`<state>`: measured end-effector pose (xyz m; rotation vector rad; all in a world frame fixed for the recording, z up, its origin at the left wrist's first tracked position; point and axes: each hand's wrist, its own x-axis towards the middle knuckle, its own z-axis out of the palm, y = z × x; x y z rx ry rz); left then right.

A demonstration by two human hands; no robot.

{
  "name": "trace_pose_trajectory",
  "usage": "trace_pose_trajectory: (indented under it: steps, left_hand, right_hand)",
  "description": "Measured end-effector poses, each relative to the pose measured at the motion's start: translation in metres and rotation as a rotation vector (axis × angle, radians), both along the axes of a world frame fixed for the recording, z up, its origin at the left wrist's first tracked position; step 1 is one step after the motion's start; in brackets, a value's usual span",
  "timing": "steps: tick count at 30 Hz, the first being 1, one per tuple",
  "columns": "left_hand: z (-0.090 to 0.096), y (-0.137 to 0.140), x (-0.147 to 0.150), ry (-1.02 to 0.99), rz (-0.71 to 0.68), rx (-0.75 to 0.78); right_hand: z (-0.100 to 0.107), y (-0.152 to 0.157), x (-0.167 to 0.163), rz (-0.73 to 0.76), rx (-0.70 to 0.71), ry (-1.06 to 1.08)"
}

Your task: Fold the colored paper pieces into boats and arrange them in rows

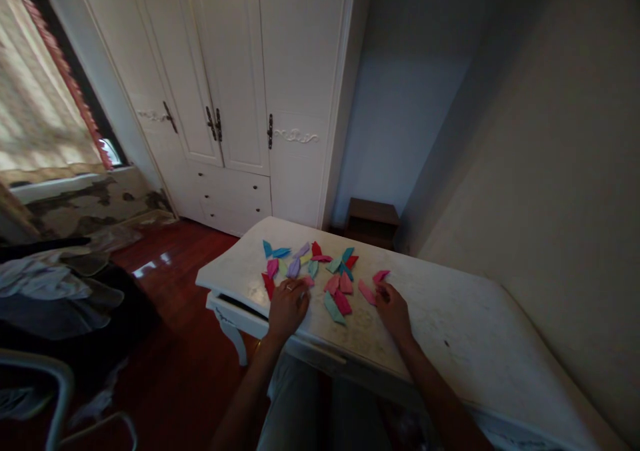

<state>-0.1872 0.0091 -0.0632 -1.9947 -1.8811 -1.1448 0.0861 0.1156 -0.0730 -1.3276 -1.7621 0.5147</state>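
Note:
Small folded paper pieces (346, 282) in many colours lie scattered on the white table. My left hand (289, 309), with a ring on one finger, is at the near left of the pieces. Its fingers are bent over a pale pink folded paper piece (309, 281), whose end shows beyond them. A red piece (269, 285) lies just beside that hand. On the right, my right hand (395, 309) has its fingertips pinched together at a bright pink folded paper piece (381, 275). Close to those fingertips lies a lighter pink piece (367, 292). The fingers partly hide what they touch.
The white table (450, 304) reaches to the right along the wall, with a partly open drawer (240, 303) at its left front. A white wardrobe (300, 71) and a small brown cabinet (373, 211) stand behind. Clothes (45, 291) are piled at left.

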Motion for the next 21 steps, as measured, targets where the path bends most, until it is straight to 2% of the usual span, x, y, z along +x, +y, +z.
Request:
trace_pose_trajectory:
  steps: [4,12,17,21]
  left_hand:
    - [0.001,-0.002,0.003,0.003,0.024,-0.022]
    - [0.0,-0.001,0.002,-0.059,0.058,0.04]
    - [-0.005,0.0,0.0,-0.098,0.061,0.063]
    - [-0.008,0.0,-0.001,-0.115,0.091,0.083]
  right_hand:
    - [-0.001,-0.003,-0.004,0.058,-0.009,-0.085]
    - [0.007,-0.018,-0.01,0.227,-0.005,-0.047]
    - [0.014,-0.01,-0.023,0.301,0.139,-0.121]
    - [0.031,0.018,-0.057,0.418,0.271,-0.289]
